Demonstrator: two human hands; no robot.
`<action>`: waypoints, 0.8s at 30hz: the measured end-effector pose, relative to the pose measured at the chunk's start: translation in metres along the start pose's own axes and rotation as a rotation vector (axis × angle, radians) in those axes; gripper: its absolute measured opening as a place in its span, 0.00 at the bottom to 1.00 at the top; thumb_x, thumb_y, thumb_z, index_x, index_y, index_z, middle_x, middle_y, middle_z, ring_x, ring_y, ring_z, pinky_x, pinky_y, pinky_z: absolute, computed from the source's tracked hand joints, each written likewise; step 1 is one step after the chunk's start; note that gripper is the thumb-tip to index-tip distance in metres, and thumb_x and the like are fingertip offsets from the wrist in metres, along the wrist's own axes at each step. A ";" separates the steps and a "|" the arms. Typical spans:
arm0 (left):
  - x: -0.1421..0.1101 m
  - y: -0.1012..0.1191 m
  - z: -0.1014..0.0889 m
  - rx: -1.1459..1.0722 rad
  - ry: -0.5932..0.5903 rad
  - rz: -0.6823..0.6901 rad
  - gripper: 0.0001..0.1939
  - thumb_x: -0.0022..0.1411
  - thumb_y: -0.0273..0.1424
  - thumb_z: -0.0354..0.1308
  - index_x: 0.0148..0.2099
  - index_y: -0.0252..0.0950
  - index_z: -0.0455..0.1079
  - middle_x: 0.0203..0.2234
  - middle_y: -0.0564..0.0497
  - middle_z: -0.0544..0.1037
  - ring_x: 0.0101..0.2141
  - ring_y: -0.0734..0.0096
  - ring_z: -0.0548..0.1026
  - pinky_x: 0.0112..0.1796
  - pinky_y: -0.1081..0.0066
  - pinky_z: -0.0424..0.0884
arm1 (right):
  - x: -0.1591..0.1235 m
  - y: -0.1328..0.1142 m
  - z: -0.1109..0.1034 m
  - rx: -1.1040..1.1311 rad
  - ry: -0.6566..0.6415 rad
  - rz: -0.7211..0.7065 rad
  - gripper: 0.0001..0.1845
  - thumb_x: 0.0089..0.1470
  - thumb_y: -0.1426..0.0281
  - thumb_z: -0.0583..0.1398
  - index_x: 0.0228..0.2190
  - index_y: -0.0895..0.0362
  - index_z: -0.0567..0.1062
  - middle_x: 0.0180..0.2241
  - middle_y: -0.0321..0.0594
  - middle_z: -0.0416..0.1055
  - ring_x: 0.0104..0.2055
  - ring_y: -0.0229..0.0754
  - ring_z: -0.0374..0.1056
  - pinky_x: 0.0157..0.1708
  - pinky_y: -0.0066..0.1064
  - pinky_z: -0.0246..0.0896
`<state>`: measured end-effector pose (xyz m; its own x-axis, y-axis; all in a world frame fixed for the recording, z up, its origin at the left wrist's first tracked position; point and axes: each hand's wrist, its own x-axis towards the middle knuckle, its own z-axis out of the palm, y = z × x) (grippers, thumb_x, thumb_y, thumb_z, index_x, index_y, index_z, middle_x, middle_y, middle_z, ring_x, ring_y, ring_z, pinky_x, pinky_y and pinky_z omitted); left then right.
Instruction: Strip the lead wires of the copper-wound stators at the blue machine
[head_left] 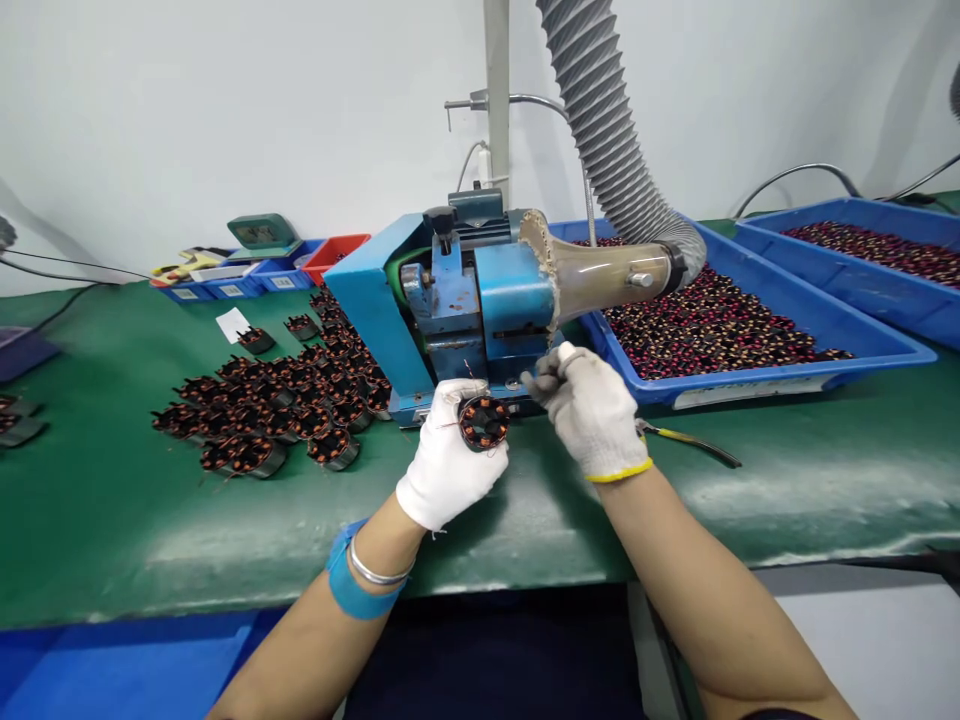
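My left hand, in a white glove, is closed around a small round stator wound with copper coils, held just in front of the blue bench machine. My right hand, also gloved, is pinched shut close to the machine's front slot, apparently on a thin copper wire leading from the stator. What the fingertips grip is too fine to make out. Both hands hover over the green table mat.
A pile of several wound stators lies left of the machine. A blue tray full of stators stands on the right, another tray behind it. A grey extraction hose joins the machine. Pliers lie by my right hand. Small bins sit at the back left.
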<state>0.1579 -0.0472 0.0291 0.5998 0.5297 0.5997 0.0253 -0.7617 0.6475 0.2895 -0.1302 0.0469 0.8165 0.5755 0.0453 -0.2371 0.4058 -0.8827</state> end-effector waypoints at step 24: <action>0.017 -0.006 0.030 -0.145 0.042 -0.141 0.32 0.49 0.33 0.64 0.56 0.37 0.60 0.51 0.42 0.73 0.51 0.58 0.74 0.54 0.57 0.70 | -0.011 0.016 0.016 -0.329 -0.255 -0.105 0.33 0.37 0.63 0.68 0.47 0.56 0.69 0.47 0.44 0.72 0.49 0.49 0.70 0.55 0.43 0.65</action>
<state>0.1915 -0.0449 0.0214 0.5646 0.6448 0.5151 -0.0101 -0.6187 0.7856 0.2683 -0.1185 0.0394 0.6609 0.7173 0.2206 0.0545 0.2473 -0.9674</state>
